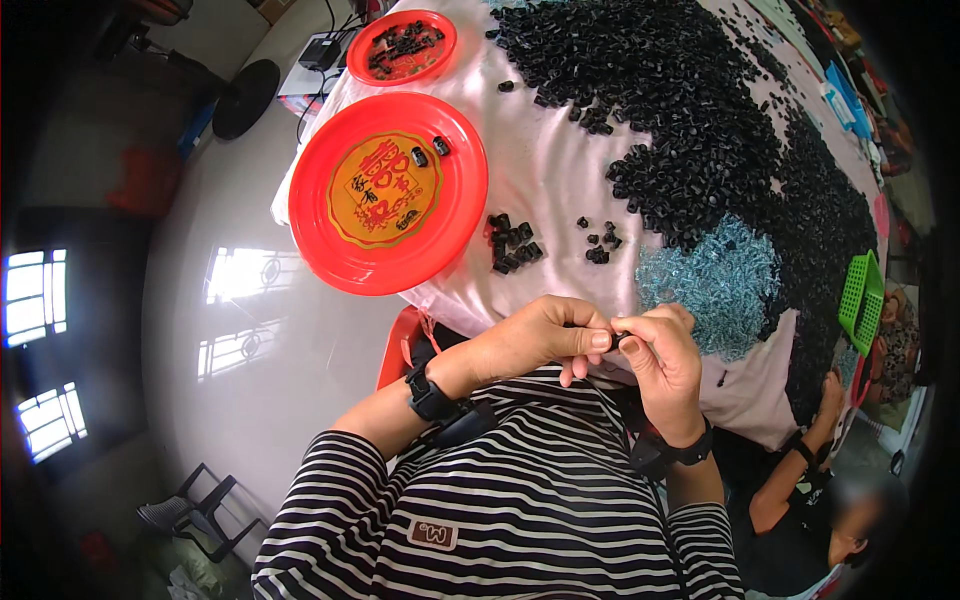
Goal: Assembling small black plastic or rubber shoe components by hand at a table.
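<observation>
My left hand (560,335) and my right hand (660,352) meet at the table's near edge. Between their fingertips is a small black plastic part (618,340), mostly covered by the fingers and thumbs; both hands are closed on it. Just beyond lie a little cluster of black parts (514,243) and a few smaller black pieces (598,254) on the pale cloth (565,180). A heap of clear bluish plastic pieces (712,285) sits beside my right hand. To the left, a large red plate (462,190) holds a few black parts.
A big pile of small black parts (690,110) covers the far and right side of the table. A smaller red dish (452,50) with black pieces stands at the far left. A green basket (860,300) is at the right edge, near another person's arm (800,465).
</observation>
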A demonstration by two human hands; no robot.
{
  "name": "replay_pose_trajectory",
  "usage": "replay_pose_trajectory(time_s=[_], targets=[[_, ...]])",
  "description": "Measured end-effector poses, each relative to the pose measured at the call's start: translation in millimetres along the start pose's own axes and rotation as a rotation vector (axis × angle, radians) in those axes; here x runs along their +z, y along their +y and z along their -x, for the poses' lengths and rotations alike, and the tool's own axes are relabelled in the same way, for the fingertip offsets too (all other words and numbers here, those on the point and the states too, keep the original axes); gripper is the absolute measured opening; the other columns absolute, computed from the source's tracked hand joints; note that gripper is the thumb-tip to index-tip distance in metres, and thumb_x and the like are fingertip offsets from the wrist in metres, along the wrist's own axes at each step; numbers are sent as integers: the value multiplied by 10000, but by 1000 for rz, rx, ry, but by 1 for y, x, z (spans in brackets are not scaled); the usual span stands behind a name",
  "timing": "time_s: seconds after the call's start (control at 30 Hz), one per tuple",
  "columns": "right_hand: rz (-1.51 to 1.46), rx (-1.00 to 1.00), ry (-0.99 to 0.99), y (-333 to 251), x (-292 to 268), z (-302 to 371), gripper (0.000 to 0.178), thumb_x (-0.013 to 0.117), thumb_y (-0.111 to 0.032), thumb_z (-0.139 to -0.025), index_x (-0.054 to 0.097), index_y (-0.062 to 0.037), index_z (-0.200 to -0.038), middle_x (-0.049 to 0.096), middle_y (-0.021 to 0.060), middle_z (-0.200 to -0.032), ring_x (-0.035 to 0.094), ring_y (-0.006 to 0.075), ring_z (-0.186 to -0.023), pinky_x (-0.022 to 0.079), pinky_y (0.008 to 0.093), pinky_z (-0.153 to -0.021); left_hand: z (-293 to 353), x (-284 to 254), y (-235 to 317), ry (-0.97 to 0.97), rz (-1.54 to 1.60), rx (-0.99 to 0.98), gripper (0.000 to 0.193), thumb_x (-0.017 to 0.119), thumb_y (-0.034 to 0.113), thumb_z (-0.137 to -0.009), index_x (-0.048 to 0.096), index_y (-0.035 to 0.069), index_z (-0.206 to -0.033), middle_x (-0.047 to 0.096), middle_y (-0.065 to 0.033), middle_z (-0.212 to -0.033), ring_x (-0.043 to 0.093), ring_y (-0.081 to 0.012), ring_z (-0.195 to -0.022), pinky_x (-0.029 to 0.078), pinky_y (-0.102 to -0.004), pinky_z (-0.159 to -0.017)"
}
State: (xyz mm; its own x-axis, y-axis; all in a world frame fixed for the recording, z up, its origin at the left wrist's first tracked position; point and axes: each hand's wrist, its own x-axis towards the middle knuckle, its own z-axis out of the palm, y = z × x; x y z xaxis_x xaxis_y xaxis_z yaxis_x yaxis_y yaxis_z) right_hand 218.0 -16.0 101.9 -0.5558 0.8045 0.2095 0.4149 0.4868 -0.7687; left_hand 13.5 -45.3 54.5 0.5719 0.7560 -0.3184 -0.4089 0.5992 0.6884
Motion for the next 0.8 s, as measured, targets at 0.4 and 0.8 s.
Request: replay_pose_trajectory(time_s=[0.4, 0.8], targets=[[115, -27, 17, -7, -7, -1, 226, 697, -42, -881, 724, -103, -1097, 668, -29, -872, 610, 129, -817, 318, 373, -1016, -2, -1, -6, 14, -31, 41, 247, 607, 263, -1016, 638, 18, -1006, 600, 14, -847, 610, -57, -725, 525, -209, -596], [155, -51, 39, -7, -4, -2, 280, 697, 20, -836, 738, -117, -1077, 663, -39, -835, 610, 126, -819, 307, 381, -1035, 0, 3, -2, 23, -32, 34, 249, 609, 268, -1016, 634, 21, -995, 590, 26, -820, 604, -54, -718, 509, -203, -583]])
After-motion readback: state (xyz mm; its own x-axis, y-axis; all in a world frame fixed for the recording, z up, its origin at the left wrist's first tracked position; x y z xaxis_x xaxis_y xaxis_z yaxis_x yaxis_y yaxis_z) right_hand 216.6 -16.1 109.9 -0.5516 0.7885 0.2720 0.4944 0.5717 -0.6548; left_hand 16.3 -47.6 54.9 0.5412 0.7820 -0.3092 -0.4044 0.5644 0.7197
